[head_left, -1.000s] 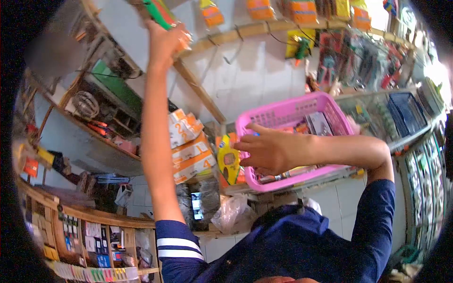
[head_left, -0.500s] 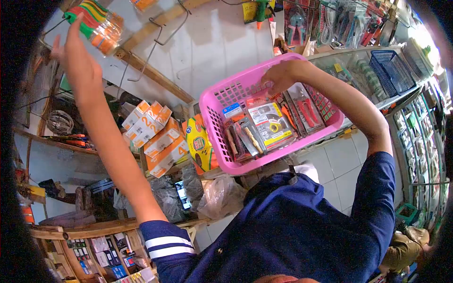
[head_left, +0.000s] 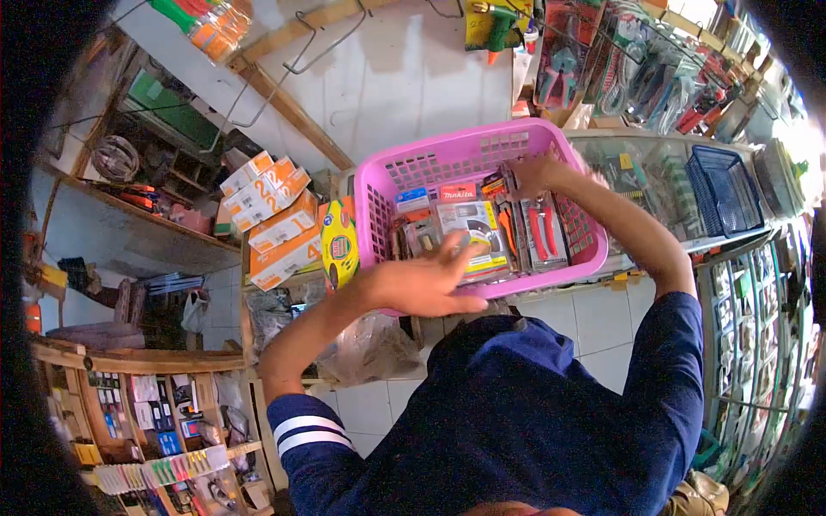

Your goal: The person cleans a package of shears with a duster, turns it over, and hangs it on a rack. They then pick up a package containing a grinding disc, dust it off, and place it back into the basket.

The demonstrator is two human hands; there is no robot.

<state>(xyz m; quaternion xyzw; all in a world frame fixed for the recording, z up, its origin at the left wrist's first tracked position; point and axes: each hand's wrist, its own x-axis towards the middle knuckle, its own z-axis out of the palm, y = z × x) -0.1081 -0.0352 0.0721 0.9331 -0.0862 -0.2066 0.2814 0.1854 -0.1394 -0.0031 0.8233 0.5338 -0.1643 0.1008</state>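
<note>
A pink plastic basket [head_left: 482,138] holds several packaged tools. Over its near left side hovers my left hand [head_left: 422,279], fingers spread and holding nothing, partly covering a packaged cutting disc [head_left: 482,228]. My right hand [head_left: 544,175] reaches in at the back right, beside a small dark package [head_left: 496,185]. Its fingertips are blurred and partly hidden, so any grip cannot be told. Red-handled pliers [head_left: 544,232] in a clear pack lie just below this hand. A red Makita package [head_left: 457,193] and a blue-labelled pack [head_left: 411,199] lie near the back wall of the basket.
Orange and white boxes [head_left: 280,228] and a yellow-green package [head_left: 340,245] sit left of the basket. On the glass counter at right stands a dark blue wire basket [head_left: 725,191]. Packaged tools hang above, beside wire hooks [head_left: 323,43]. Plastic bags [head_left: 361,348] lie at the near left.
My left hand has come down from the hanging brushes at upper left to above the basket. My right hand has shifted rightward inside it. The view has turned slightly.
</note>
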